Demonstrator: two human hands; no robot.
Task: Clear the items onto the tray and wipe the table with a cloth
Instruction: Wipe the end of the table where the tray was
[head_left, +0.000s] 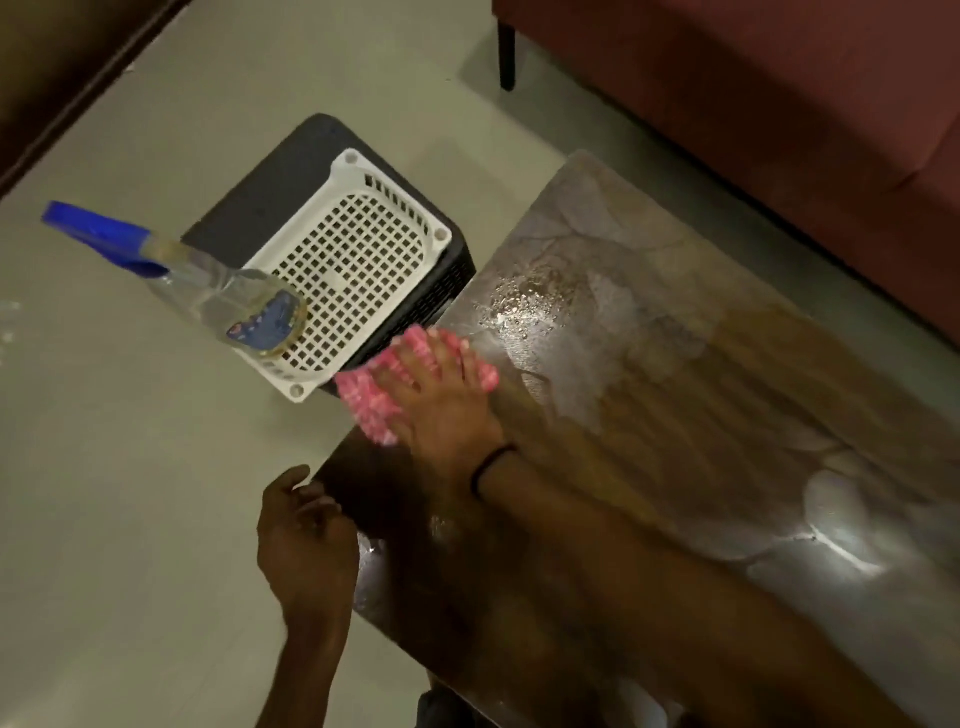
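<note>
Head view: right hand (441, 410), fingers spread flat, presses cloth (363, 402) to table (675, 374); left hand (301, 540) hangs loosely curled, empty. Droplets (524, 301) lie just ahead of the right hand; best sweep forward, pressure even.

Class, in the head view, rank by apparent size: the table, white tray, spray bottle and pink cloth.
1. table
2. white tray
3. spray bottle, though it rises toward the camera
4. pink cloth, partly covered by the right hand, so bottle versus cloth is unsure
</note>
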